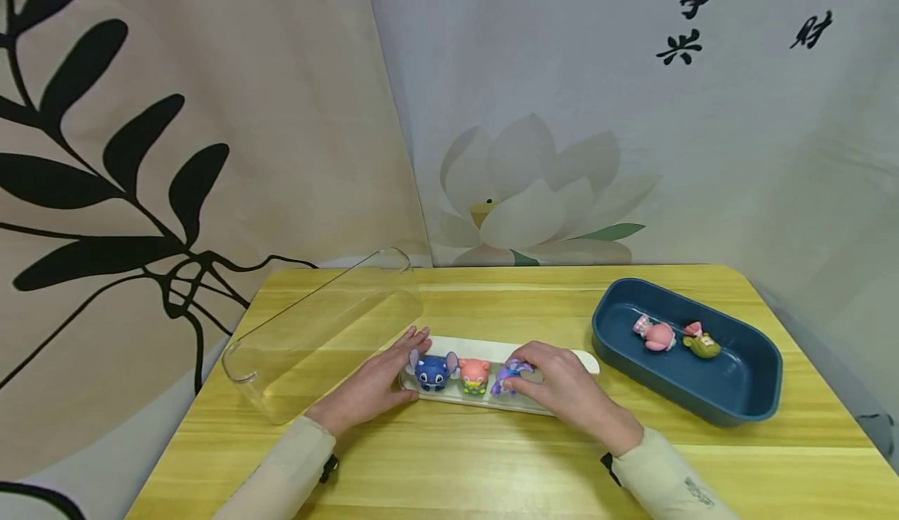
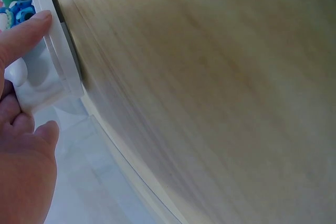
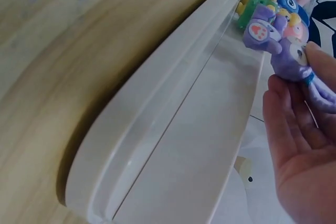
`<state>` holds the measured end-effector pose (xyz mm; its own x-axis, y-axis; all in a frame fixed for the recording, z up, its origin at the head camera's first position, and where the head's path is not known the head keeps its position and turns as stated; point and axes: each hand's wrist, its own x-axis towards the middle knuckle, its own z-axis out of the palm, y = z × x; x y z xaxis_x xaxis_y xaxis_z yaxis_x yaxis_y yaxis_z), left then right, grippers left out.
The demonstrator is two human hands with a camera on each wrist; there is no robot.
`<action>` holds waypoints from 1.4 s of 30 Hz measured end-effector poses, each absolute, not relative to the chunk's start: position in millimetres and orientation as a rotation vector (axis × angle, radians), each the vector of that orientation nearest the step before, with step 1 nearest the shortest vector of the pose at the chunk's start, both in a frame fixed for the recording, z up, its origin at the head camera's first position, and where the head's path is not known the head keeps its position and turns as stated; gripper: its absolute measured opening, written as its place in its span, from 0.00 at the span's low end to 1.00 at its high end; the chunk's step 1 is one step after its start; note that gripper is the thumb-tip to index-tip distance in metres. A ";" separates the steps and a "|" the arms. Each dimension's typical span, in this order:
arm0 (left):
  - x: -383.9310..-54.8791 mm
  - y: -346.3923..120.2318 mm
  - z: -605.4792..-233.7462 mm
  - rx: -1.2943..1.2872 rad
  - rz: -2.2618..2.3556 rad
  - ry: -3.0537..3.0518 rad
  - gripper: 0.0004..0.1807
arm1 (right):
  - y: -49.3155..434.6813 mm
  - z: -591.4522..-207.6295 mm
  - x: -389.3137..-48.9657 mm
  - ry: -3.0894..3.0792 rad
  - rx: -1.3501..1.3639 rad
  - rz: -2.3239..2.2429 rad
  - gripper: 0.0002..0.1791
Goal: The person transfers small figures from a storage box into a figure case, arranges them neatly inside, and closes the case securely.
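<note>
A long white display base [image 1: 449, 345] with rounded ends lies on the table. My left hand [image 1: 379, 372] holds its left end, thumb at the near edge and fingers at the far side. Beside that hand on the base stands a dark blue big-eared figurine [image 1: 431, 372]; a pink and green figurine [image 1: 474, 376] stands right of it. My right hand [image 1: 562, 383] pinches a purple figurine [image 3: 289, 61] between thumb and fingers over the base. In the right wrist view this figurine is tilted, with a paw-marked foot showing. Whether it touches the base I cannot tell.
A clear plastic cover [image 1: 330, 333] lies at the left of the wooden table [image 1: 449, 465]. To the right is a dark blue tray [image 1: 730, 387] with a pink figurine [image 1: 659, 336] and a green-and-pink one [image 1: 701, 343] in it. A printed cloth [image 1: 534, 75] hangs behind the table.
</note>
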<state>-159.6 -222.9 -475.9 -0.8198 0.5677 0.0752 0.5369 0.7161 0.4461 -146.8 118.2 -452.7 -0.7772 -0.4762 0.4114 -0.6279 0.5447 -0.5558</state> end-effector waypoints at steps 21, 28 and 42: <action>-159.9 -221.9 -475.7 0.912 0.703 2.848 0.50 | 109.5 -457.0 -147.4 -2.641 0.884 0.880 0.14; -160.4 -222.2 -477.3 0.910 0.687 2.859 0.50 | 107.4 -457.3 -147.4 -2.665 0.878 0.796 0.15; -159.2 -221.5 -476.6 0.899 0.706 2.857 0.49 | 121.6 -450.3 -145.2 -2.615 0.865 0.833 0.27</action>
